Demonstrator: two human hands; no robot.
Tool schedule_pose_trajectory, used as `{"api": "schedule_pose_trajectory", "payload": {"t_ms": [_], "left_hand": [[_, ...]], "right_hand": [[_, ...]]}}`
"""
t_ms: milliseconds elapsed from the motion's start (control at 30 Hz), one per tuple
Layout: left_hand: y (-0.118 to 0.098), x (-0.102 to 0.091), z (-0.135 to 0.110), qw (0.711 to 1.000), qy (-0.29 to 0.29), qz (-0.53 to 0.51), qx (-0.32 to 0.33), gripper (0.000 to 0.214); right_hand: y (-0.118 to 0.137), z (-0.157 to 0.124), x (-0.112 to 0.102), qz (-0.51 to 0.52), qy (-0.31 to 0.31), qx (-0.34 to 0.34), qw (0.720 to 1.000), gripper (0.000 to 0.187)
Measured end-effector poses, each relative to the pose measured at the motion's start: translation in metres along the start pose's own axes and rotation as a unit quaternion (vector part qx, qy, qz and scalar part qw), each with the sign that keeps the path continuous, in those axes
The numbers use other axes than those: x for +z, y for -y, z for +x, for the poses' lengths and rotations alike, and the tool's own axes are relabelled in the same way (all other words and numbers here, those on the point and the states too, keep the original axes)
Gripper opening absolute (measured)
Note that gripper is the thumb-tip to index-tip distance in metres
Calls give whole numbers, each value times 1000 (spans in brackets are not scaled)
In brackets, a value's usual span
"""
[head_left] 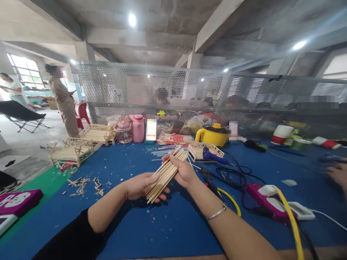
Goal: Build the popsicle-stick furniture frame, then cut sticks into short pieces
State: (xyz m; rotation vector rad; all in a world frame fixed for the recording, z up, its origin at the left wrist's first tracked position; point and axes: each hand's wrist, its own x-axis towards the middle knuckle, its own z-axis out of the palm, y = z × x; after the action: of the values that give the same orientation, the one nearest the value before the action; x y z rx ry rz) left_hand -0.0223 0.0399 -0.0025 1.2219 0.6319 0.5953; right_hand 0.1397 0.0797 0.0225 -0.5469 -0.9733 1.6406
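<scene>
A bundle of thin wooden sticks (166,176) is held at a slant above the blue table (130,224). My left hand (141,186) closes on its lower end, thumb on top and fingers underneath. Around the upper end wraps my right hand (184,171), its thumb lying across the sticks. Behind the hands lie clear glue sticks (159,153) and a heap of red and pale sticks (175,138). A small wooden frame (196,151) with a blue glue gun (215,156) against it stands just beyond my right hand.
Wood scraps (81,186) lie left. Two small wooden bed-like frames (72,150) stand at the left edge. A pink bottle (138,128) and yellow pot (215,136) line the back before a perforated screen (121,86). Cables and a purple power strip (282,213) are right, near another person's hand (338,173).
</scene>
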Motion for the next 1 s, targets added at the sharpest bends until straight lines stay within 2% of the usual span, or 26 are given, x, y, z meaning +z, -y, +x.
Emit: {"api": "schedule_pose_trajectory", "payload": {"t_ms": [67, 133, 200, 300, 367, 433, 533, 600, 633, 667, 700, 733, 767, 800, 833, 967, 1000], "left_hand": [[-6, -2, 2, 994, -52, 95, 4, 55], [-12, -9, 4, 962, -113, 247, 5, 44], [-17, -22, 4, 895, -178, 408, 20, 32], [-19, -43, 3, 749, -278, 600, 43, 28], [-14, -53, 3, 697, -258, 668, 29, 39], [-5, -55, 5, 667, -233, 708, 15, 51], [7, -49, 10, 656, -228, 719, 5, 53], [10, -44, 13, 665, -232, 710, -4, 50], [11, -42, 14, 668, -237, 705, -6, 47], [11, -41, 15, 669, -243, 703, -3, 45], [10, -40, 16, 668, -251, 701, 3, 42], [9, -40, 17, 666, -260, 699, 10, 39], [8, -41, 18, 664, -269, 697, 16, 36], [7, -42, 18, 663, -279, 694, 20, 34], [6, -44, 17, 662, -289, 691, 20, 34], [5, -52, 14, 667, -313, 676, 21, 35], [5, -54, 13, 671, -314, 672, 23, 34]], "right_hand": [[-7, 5, -1, -1, -25, -7, 1000, 22], [-12, 11, -4, -7, -51, -14, 999, 24], [-10, 17, -10, -24, -91, -29, 995, 24], [14, 27, -29, -66, -185, -81, 977, 23], [43, 30, -47, -102, -255, -134, 952, 25], [71, 26, -64, -147, -307, -184, 922, 28], [99, 3, -86, -233, -311, -197, 900, 26], [102, -22, -97, -319, -271, -149, 896, 25], [100, -36, -102, -380, -245, -108, 885, 24], [97, -49, -107, -551, -191, -27, 812, 23], [93, -62, -110, -679, -160, 28, 716, 24], [90, -73, -113, -748, -149, 67, 643, 26], [86, -82, -115, -788, -138, 84, 594, 29], [83, -89, -116, -811, -132, 93, 563, 33], [81, -94, -116, -820, -129, 97, 549, 35], [83, -94, -110, -826, -95, 98, 546, 27], [85, -90, -107, -832, -94, 98, 539, 24]]}}
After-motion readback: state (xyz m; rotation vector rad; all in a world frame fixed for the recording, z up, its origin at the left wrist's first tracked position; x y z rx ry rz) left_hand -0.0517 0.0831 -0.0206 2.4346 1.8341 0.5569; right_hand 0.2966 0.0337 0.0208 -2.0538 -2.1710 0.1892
